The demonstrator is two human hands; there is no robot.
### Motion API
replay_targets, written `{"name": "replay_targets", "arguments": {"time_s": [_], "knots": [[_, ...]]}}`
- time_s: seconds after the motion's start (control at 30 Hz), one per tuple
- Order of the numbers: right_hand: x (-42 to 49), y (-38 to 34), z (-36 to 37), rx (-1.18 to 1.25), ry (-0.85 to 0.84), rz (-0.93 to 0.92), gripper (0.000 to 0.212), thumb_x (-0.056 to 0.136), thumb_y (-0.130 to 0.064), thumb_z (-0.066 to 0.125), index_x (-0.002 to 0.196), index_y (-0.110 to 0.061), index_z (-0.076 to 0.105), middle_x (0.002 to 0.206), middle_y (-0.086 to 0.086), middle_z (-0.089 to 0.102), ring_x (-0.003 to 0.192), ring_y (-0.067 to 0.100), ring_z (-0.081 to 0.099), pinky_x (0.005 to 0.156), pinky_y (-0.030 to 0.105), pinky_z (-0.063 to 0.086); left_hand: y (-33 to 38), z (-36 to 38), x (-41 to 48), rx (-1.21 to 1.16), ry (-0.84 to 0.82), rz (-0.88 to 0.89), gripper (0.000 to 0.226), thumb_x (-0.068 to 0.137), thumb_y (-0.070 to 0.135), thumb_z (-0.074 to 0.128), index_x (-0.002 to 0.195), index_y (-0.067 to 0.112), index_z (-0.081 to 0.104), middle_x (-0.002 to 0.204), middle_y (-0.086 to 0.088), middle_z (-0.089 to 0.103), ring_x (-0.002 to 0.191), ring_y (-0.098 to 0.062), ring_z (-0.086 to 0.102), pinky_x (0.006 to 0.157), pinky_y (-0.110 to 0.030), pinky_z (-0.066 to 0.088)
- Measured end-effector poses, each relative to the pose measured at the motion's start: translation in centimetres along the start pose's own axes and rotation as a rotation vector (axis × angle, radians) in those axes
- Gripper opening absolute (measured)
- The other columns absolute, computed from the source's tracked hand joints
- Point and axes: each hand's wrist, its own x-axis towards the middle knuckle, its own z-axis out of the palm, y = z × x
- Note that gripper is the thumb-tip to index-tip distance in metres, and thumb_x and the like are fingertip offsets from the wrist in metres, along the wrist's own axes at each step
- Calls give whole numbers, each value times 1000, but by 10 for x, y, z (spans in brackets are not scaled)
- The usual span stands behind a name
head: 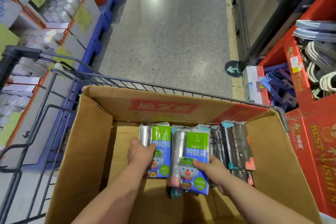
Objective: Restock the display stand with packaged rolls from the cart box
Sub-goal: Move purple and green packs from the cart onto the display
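Cardboard box (94, 132) sits in the cart (54, 96), low in the middle of the frame; inside it the left hand (141, 152) curls round one blue and green pack (161, 151); the right hand (211, 171) grips a second pack (194, 152) just beside it; dark packs (234, 147) lie to the right of them.

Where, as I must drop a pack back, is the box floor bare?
Bare floor lies left, between the box wall and the pack the left hand grips, and nearer, between the forearms. Dark roll packs crowd the right.
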Motion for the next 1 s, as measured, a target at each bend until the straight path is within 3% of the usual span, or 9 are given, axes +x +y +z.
{"name": "replay_targets", "arguments": {"time_s": [0.1, 0.17, 0.27, 0.43, 0.6, 0.77, 0.8, 0.9, 1.0], "knots": [[2, 10, -10, 39, 31, 15, 21, 85, -14, 70, 103, -7, 61, 96, 13, 72, 73, 24, 70, 59, 28, 54, 1, 3, 5, 29, 35, -54, 73, 78, 34, 74, 135, 5, 37, 128, -21, 54, 117, -41, 53, 93, -42, 48], [1, 13, -12, 58, 38, 12, 24, 85, -15, 70, 105, -5, 60, 101, 15, 71, 79, 27, 70, 63, 31, 56, -2, 2, 13, -12, 34, -92, 70, 69, 37, 78, 124, 4, 49, 121, -21, 60, 109, -40, 58, 91, -41, 51], [1, 18, -12, 103, 48, 6, 11, 87, -13, 68, 92, -12, 58, 93, 11, 69, 73, 21, 67, 56, 25, 56, -8, 1, 23, -63, -27, -83, 64, 50, 44, 75, 101, 10, 59, 105, -17, 67, 92, -35, 66, 84, -44, 56], [-9, 17, -9, 147, 37, -28, 13, 88, -11, 66, 99, -9, 59, 91, 9, 69, 71, 19, 67, 52, 22, 54, -4, -7, -5, -145, -48, 37, 37, 76, 19, 77, 101, 11, 51, 97, -12, 63, 92, -33, 64, 84, -42, 54], [-27, 11, -18, 150, 120, -117, 37, 87, -11, 67, 118, -1, 51, 112, 18, 66, 91, 30, 66, 76, 40, 58, -2, -4, -36, -243, -22, 166, 26, 77, 22, 76, 89, 21, 53, 89, -5, 67, 84, -30, 66, 82, -45, 56], [-65, 8, -48, 254, 162, -199, 30, 88, -4, 64, 115, 2, 53, 94, 18, 64, 69, 19, 63, 46, 20, 53, 11, 4, -80, -314, -128, 244, 32, 67, 35, 79, 88, 26, 56, 90, -3, 70, 84, -27, 69, 80, -48, 57], [-73, 9, -54, 263, 193, -234, 26, 86, -6, 66, 110, -2, 58, 94, 18, 64, 72, 21, 63, 50, 20, 55, 16, 5, -93, -332, -144, 261, 30, 70, 31, 80, 87, 27, 55, 90, -3, 70, 85, -26, 69, 81, -47, 57], [-99, 14, -75, 324, 284, -283, 24, 80, -12, 73, 101, -11, 61, 106, 23, 66, 92, 36, 66, 73, 45, 59, 29, 16, -125, -369, -214, 329, 30, 71, 27, 80, 92, 24, 59, 91, -5, 71, 85, -26, 69, 82, -47, 57], [-133, 30, -104, 374, 378, -323, 22, 83, -4, 68, 102, -5, 57, 94, 18, 69, 78, 34, 69, 66, 45, 59, 38, 40, -150, -361, -282, 420, 61, 51, 48, 80, 102, 21, 62, 99, -7, 73, 89, -27, 70, 82, -49, 57]]}}
